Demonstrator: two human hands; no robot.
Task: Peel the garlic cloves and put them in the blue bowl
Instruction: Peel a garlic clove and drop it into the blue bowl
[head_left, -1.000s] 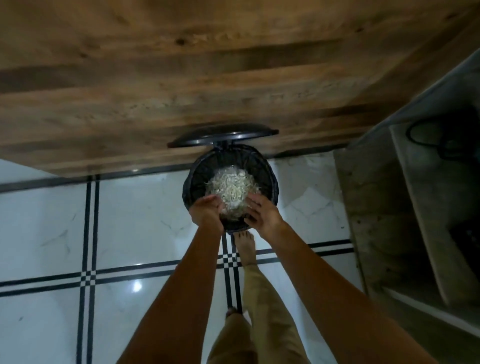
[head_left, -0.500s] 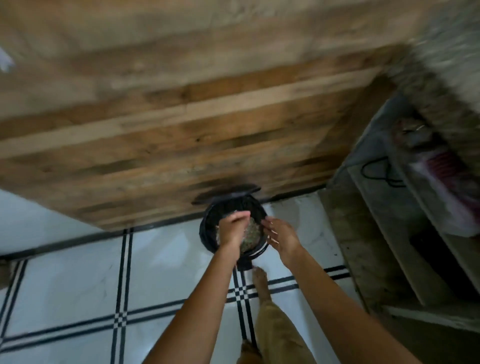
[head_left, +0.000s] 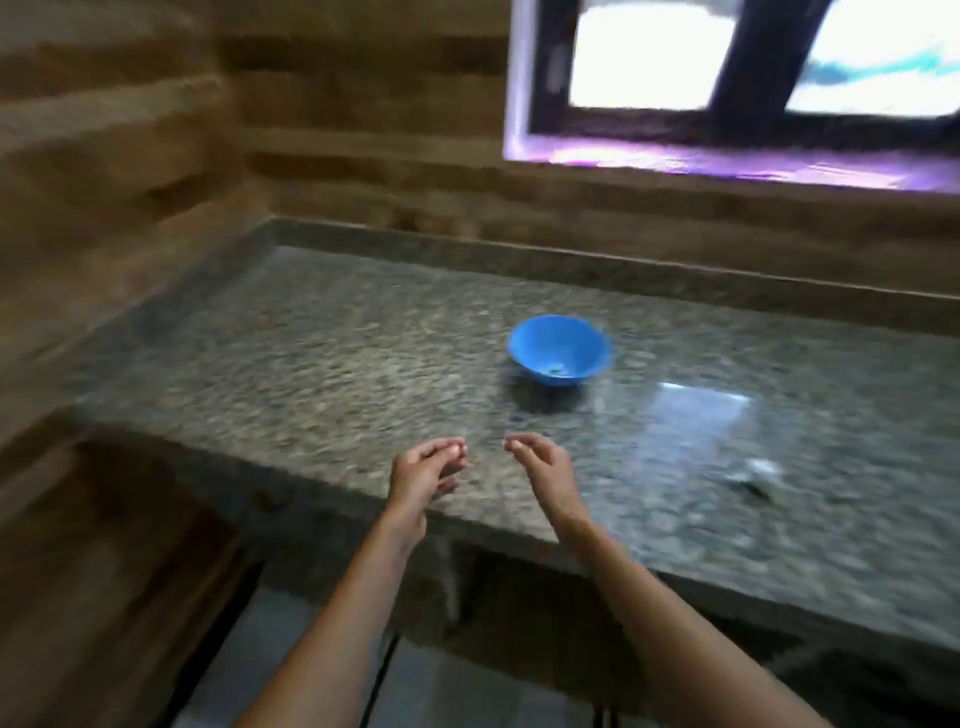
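Both arms run off the bottom edge. The left hand (head_left: 423, 475) and right hand (head_left: 543, 470) hover apart over the counter's (head_left: 311, 364) near edge, fingers loosely curled, holding nothing. Farther back, the bowl (head_left: 558, 351) stands on the counter; its blurred contents are unreadable. No writing shows.

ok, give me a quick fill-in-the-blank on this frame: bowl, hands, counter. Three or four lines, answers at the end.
1. The bowl standing on the counter is coloured ____.
2. Both hands, the left hand and the right hand, hold ____.
3. The bowl lies beyond the hands, nearer the ____ hand.
4. High on the wall behind the counter, at upper right, is a bright ____.

Missing words: blue; nothing; right; window
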